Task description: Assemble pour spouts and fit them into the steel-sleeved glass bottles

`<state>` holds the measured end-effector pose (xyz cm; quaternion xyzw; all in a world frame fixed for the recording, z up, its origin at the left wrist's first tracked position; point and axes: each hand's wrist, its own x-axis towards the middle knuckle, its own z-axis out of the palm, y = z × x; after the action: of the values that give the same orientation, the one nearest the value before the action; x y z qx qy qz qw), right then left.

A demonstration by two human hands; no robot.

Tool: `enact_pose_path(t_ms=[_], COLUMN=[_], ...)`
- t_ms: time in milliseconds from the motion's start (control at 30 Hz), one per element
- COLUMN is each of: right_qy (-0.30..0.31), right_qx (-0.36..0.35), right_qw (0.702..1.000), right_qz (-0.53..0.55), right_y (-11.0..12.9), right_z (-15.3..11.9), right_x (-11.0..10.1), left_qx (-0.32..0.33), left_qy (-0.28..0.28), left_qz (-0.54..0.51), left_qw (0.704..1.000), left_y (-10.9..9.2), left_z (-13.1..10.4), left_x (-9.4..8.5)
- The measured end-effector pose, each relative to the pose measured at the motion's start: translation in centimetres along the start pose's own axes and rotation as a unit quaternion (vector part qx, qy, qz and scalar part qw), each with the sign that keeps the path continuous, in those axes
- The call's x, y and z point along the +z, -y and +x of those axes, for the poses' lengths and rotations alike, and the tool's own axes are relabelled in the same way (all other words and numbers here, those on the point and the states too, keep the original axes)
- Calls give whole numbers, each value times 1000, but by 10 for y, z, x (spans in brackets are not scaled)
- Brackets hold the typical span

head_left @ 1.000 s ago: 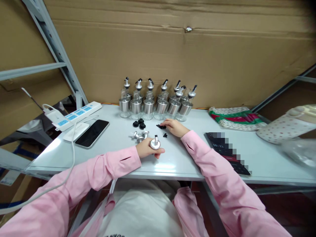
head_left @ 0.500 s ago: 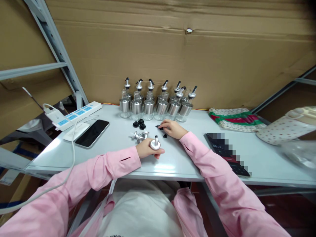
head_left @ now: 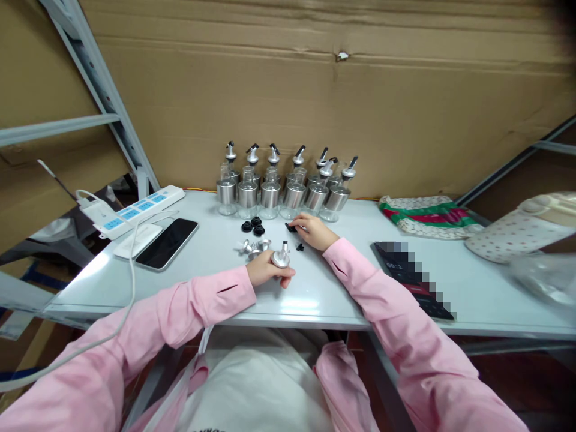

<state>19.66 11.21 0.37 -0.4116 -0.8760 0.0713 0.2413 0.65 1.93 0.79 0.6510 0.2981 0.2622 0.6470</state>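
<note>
A silver pourer top (head_left: 281,258) stands upright in my left hand (head_left: 264,268), its fingers wrapped round it near the table's front. My right hand (head_left: 315,231) reaches to a small black piece (head_left: 290,227), with thumb and fingertips pressed together on it. Another tiny black piece (head_left: 300,246) lies just in front of those fingers. Silver pourer parts (head_left: 252,246) are heaped behind my left hand, partly hidden by it. Several black stoppers (head_left: 256,226) sit farther back. Behind them stand rows of glass bottles with steel sleeves (head_left: 270,195), some with pourers fitted.
To the left are a phone (head_left: 167,243), a white charging pad (head_left: 138,240) and a power strip (head_left: 144,211) with a cable. A dark tablet (head_left: 411,279), patterned cloth (head_left: 429,217) and dotted flask (head_left: 508,231) lie at the right. Cardboard (head_left: 252,90) rises behind.
My right hand has lifted slightly, and the black piece at its fingertips is now turned differently. My left hand still holds the pourer top, with a small shift. The view moved slightly.
</note>
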Motion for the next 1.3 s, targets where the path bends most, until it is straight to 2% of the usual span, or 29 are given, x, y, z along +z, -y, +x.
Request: enact_pose_path(t_ms=[133, 200, 300, 400, 567, 700, 833, 1000, 1067, 1133, 1200, 1233, 1300], right_qy=[-54, -39, 2, 22, 37, 57, 73, 102, 95, 54, -22, -67, -93], right_qx=[-18, -38, -50, -48, -52, -42, -35, -13, 6, 43, 85, 94, 86], right_qw=[989, 973, 959, 946, 931, 929, 941, 951, 949, 944, 931, 922, 917], right_qz=[135, 226, 280, 320, 358, 362, 329, 293, 301, 323, 355, 369, 378], right_y=[33, 51, 69, 75, 78, 83, 87, 88, 83, 72, 56, 47, 29], right_z=[-8, -12, -14, -15, -17, -19, -18, -16, -16, -16, -16, -16, -16], right_x=[-17, -22, -21, -17, -17, -22, -27, -29, -31, -35, -43, -47, -54], left_qx=[-27, -29, -18, -11, -12, -21, -23, -30, -30, -24, -15, -11, -6], left_qy=[-1, 9, 28, 31, -7, 26, 49, 56, 56, 62, 65, 61, 50], left_qz=[-80, -113, -136, -143, -161, -111, -63, -38, -28, -24, -33, -40, -51], left_qw=[996, 993, 990, 989, 987, 993, 997, 997, 998, 998, 997, 997, 997], left_y=[3, 4, 4, 3, 5, 6, 2, -2, -3, -2, -1, 0, 1], left_z=[0, 0, -1, 0, 1, 0, 0, -1, -1, -1, 0, 0, 0], left_x=[-2, -3, -3, -3, -1, -1, -2, -2, -2, -2, -2, -2, -2])
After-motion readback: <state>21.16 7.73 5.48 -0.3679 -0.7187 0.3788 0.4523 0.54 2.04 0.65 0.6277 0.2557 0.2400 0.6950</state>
